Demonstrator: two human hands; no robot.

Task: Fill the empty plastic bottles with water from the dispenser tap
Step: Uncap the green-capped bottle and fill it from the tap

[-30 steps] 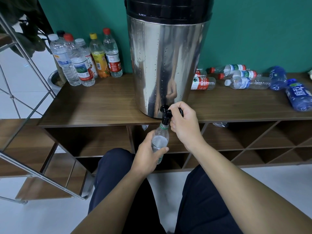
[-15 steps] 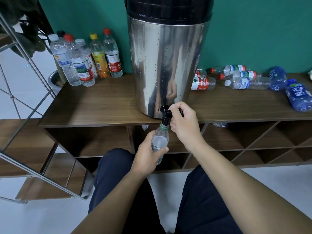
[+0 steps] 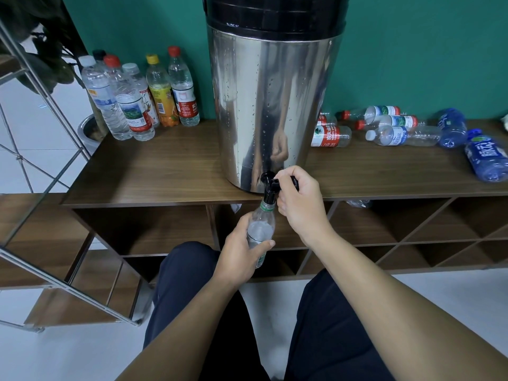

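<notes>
A tall steel dispenser (image 3: 270,105) with a black lid stands on a brown wooden sideboard (image 3: 165,171) against a green wall. At the dispenser's lower front, the right hand (image 3: 299,200) grips the black tap (image 3: 270,188) by its lever. Directly below the tap, the left hand (image 3: 240,253) holds a clear plastic bottle (image 3: 261,229) upright, its mouth right at the spout; water shows inside it. Left of the dispenser, a cluster of capped bottles (image 3: 137,97) stands upright near the wall. Right of the dispenser, several bottles (image 3: 393,127) lie on their sides, two of them blue. Below the dispenser, the person's dark trousers (image 3: 330,325) fill the foreground
</notes>
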